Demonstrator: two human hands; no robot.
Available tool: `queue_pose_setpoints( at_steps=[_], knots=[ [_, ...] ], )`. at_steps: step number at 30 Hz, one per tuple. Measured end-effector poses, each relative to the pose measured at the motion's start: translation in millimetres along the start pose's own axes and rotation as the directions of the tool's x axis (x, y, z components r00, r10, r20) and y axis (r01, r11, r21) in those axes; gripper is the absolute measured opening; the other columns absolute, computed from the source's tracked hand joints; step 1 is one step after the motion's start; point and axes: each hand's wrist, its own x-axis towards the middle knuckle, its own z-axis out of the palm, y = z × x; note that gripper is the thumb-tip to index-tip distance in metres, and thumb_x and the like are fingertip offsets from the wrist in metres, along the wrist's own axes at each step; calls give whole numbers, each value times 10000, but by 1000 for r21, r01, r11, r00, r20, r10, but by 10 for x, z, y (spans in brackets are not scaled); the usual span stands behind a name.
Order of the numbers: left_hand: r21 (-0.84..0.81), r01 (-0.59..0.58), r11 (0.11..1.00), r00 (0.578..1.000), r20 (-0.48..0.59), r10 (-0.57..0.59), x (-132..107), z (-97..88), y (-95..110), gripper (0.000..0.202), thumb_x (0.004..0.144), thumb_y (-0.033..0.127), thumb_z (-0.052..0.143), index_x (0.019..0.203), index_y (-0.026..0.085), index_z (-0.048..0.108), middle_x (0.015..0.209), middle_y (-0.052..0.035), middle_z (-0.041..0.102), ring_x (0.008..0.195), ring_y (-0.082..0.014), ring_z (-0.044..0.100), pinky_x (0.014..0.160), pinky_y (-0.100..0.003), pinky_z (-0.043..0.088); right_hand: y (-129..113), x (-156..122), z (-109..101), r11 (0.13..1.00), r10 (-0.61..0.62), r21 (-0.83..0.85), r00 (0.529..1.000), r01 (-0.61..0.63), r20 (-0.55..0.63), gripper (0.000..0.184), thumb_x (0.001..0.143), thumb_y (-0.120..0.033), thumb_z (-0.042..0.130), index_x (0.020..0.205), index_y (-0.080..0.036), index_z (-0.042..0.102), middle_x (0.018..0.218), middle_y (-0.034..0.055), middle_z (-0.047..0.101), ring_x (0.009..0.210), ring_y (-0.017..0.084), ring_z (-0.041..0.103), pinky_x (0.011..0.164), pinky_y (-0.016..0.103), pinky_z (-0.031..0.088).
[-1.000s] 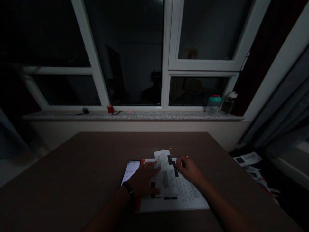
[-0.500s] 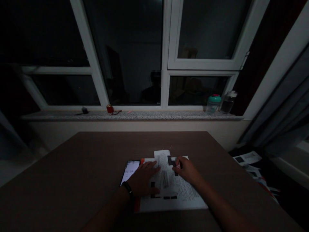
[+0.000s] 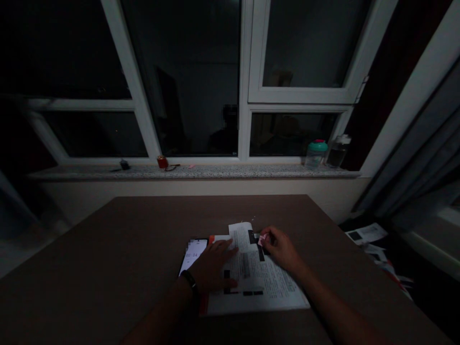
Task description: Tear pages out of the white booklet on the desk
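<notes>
**Item 1.** Left hand (image 3: pixel 212 266), black wristband (image 3: pixel 189 279) at the wrist: laid flat and open on the sheet, spread fingers (image 3: pixel 224 247) gripping nothing, its weight apparently pinning the paper in place.

**Item 2.** Right hand (image 3: pixel 282 249): pinched fingers (image 3: pixel 269 235) closed on a small pinkish scrap (image 3: pixel 263 239), held just above the sheet's upper right part. The tight pinch seemed suited to so small a piece. Its material could not be told.

**Item 3.** Printed paper sheet (image 3: pixel 251 282): lay on the bench (image 3: pixel 143 225) near its front edge, squarely before the person, within easy reach of both hands. Dense text, with black patches. An orange edge (image 3: pixel 203 306) showed beneath its left side.

**Item 4.** Smartphone (image 3: pixel 193 255): lay lit just left of the sheet, beside the left fingers, its screen showing digits, perhaps placed for easy reading.

**Item 5.** Stone windowsill (image 3: pixel 187 172), beyond the bench: carried a small red canister (image 3: pixel 162 162), a green-lidded jar (image 3: pixel 316 154) and a glass bottle (image 3: pixel 338 152), all out of reach of the work.
</notes>
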Motion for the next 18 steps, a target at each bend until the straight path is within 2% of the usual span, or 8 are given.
queue_pose_setpoints(
  at_steps=[6,10,15,18],
  knots=[
    [-12,13,1000,1000,8,-13,10,-24,19,906,692,713,656,1432,264,388,1524,-119,281,1349,-395,290,1073,-558,258,33,-16,57,999,-51,4,997,51,55,61,809,-211,546,852,-186,582,717,-5,588,671,145,544,611,233,416],
    [-17,22,1000,1000,8,-21,8,-8,12,908,694,706,659,1438,271,375,1527,-113,275,1355,-392,280,1078,-557,247,57,-16,65,999,-33,-25,996,35,80,12,783,-180,553,789,-190,557,665,-25,548,621,136,524,563,221,382],
    [-16,13,1000,1000,6,-13,5,-2,11,899,701,699,656,1438,270,372,1531,-115,262,1358,-386,275,1076,-550,244,115,-22,107,994,-2,-112,995,13,97,111,789,-250,606,728,-196,531,663,-28,560,615,138,534,561,221,368],
    [-14,0,1000,1000,3,0,-2,-2,-2,895,705,699,652,1441,281,363,1535,-107,257,1359,-390,271,1073,-555,245,154,-26,143,992,22,-129,993,-6,120,113,770,-231,632,747,-201,526,678,-30,580,620,141,552,561,218,365]
  ],
)
